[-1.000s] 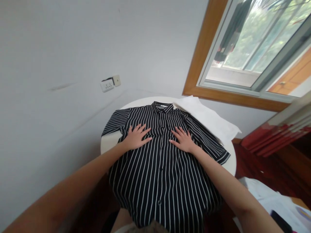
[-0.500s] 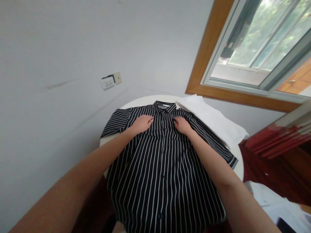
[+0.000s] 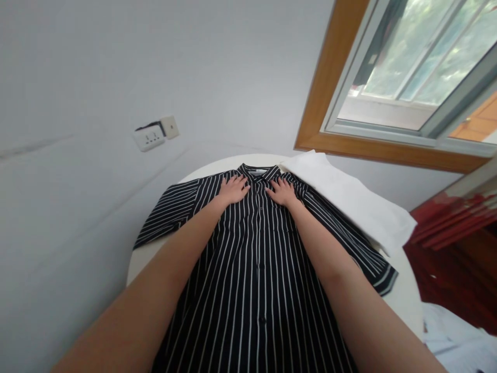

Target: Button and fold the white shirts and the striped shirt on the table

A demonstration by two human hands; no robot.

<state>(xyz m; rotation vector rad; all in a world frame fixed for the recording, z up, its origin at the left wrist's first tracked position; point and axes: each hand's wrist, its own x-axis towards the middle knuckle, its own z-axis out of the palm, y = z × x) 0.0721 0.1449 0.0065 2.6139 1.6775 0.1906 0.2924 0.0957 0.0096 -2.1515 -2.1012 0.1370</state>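
Observation:
A black shirt with white stripes [image 3: 248, 269] lies spread front side up, its collar toward the wall and its sleeves out to both sides. My left hand [image 3: 234, 189] rests flat on the upper chest, left of the collar, with fingers spread. On the other side of the button line, my right hand [image 3: 282, 192] also presses flat, fingers apart, just below the collar. Neither hand grips the fabric. The lower hem runs out of view at the bottom, and my forearms cover parts of the shirt's sides.
Under the shirt is a round white table [image 3: 404, 274] against the wall. A folded white cloth [image 3: 345, 197] lies at its right back edge, beside the right sleeve. A wall socket [image 3: 150, 137], a wood-framed window, a red curtain [image 3: 454, 217] and white items [image 3: 462, 342] at lower right surround it.
Both hands have moved up toward the collar, and their fingers have gone from curled to spread flat. The view has come closer to the shirt.

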